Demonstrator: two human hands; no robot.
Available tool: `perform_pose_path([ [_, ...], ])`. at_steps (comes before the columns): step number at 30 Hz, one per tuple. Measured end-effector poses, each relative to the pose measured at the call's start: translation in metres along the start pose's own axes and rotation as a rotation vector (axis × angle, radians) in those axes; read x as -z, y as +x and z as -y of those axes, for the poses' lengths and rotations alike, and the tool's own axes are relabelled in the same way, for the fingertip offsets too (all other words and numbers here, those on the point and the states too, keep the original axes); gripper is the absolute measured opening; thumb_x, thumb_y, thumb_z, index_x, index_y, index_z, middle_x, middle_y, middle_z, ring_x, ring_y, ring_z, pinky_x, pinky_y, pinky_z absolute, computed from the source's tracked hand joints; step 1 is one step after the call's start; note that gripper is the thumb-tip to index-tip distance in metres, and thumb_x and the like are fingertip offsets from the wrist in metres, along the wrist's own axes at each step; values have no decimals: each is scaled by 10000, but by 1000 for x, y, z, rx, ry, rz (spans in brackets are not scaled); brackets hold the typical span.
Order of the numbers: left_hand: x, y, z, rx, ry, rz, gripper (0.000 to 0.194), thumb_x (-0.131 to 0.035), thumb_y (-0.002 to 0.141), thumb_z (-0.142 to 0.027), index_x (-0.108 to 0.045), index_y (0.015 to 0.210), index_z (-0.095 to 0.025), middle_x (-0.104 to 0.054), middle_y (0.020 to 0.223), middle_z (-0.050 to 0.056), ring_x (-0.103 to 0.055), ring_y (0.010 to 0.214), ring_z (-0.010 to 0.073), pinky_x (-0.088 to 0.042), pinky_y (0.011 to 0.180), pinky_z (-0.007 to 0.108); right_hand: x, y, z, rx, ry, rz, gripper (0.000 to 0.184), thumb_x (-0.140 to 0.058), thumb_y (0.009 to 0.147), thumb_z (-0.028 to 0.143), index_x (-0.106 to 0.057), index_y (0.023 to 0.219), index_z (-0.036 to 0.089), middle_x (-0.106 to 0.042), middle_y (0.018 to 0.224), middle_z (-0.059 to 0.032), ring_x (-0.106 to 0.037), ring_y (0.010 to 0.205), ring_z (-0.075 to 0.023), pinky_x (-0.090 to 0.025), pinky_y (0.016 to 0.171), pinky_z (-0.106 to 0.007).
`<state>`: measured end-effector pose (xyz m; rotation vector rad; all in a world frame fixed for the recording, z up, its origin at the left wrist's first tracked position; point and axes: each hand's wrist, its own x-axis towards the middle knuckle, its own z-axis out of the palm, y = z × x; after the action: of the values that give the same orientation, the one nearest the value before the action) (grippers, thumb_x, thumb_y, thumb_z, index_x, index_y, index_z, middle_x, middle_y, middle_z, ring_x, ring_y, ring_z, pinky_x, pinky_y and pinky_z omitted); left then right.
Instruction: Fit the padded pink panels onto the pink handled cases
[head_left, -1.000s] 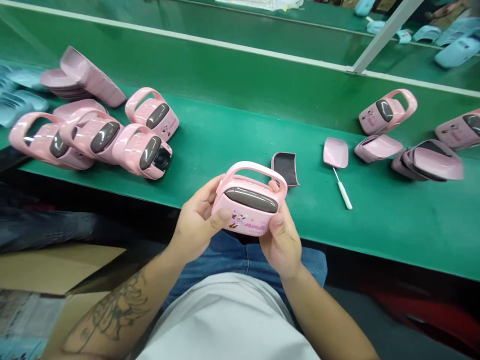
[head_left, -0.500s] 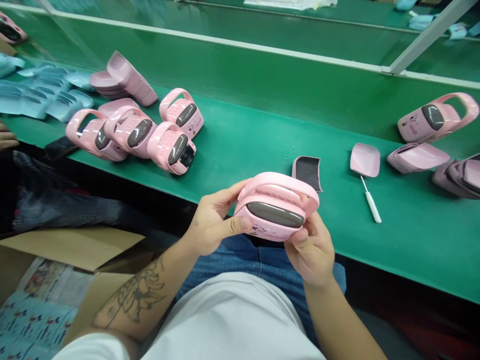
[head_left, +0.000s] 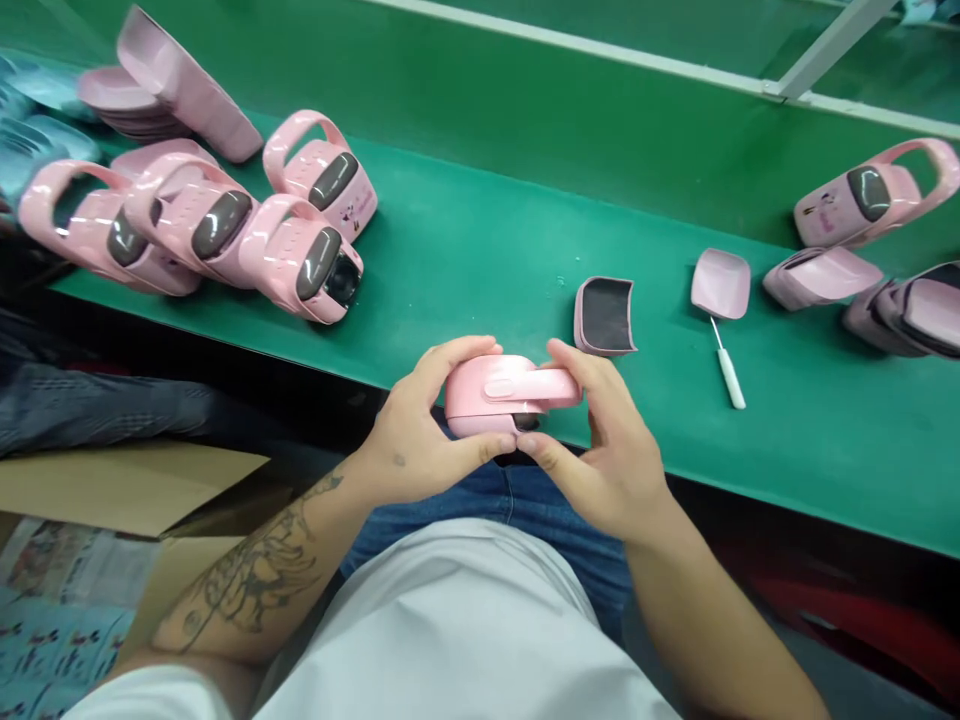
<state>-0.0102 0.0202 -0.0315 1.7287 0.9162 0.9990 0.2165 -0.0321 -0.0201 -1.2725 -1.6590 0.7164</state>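
Note:
Between my hands, above the table's near edge, is a pink plastic device with a carrying handle (head_left: pixel 495 388), turned side-on, a sliver of its dark window showing. My left hand (head_left: pixel 420 430) is closed round its left end, thumb along the lower edge. Closed on the handle side is my right hand (head_left: pixel 619 440), its thumb tip meeting the left thumb at the lower edge. Just beyond lies a curved pink cover with a dark lining (head_left: pixel 606 315). Farther right, a white-handled screwdriver (head_left: pixel 729 375) touches or nearly touches a small pink panel (head_left: pixel 720 283).
Several similar pink devices (head_left: pixel 217 225) stand at the left, before stacked pink shells (head_left: pixel 187 85) and pale blue parts (head_left: pixel 37 150). Another device (head_left: pixel 847 205) and more pink shells (head_left: pixel 821 275) are at the right. An open cardboard box (head_left: pixel 120 485) sits below left.
I have turned the pink device from its window face to its side. My right hand has moved up round the handle. The view has shifted, so the table's things appear higher and farther left.

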Motion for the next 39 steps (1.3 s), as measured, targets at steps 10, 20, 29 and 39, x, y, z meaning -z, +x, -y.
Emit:
perform_pose_path([
  [10, -19, -2, 17, -314, 308, -85, 1054, -976, 744, -557, -484, 1612, -219, -546, 1625, 235, -536, 1529, 430, -454, 1279, 609, 29, 10, 3, -163, -150, 186, 415, -921, 816, 328, -614, 1086, 261, -669, 952, 25, -634, 805, -167, -522, 716, -307],
  [20, -47, -15, -4, -268, 501, -137, 970, -762, 804, -206, -364, 1682, -101, -496, 1676, 256, -508, 1566, 406, -469, 1292, 527, 35, 8, 17, -349, -94, 177, 467, -966, 770, 361, -620, 1073, 279, -705, 955, 23, -693, 834, -191, -558, 726, -332],
  [29, -38, -11, -5, -317, 482, -41, 985, -743, 788, -160, -355, 1693, -119, -521, 1662, 241, -540, 1538, 401, -490, 1276, 520, 32, -1, 19, -380, -70, 185, 555, -934, 804, 322, -595, 1243, 329, -708, 1016, 25, -716, 872, -190, -598, 774, -351],
  [39, -31, -12, 5, -410, 438, -20, 946, -839, 822, -323, -424, 1667, -230, -560, 1612, 205, -618, 1436, 418, -550, 1196, 559, 22, -9, 11, -316, -95, 118, 493, -939, 749, 370, -553, 1045, 293, -637, 876, 39, -596, 676, -152, -499, 582, -305],
])
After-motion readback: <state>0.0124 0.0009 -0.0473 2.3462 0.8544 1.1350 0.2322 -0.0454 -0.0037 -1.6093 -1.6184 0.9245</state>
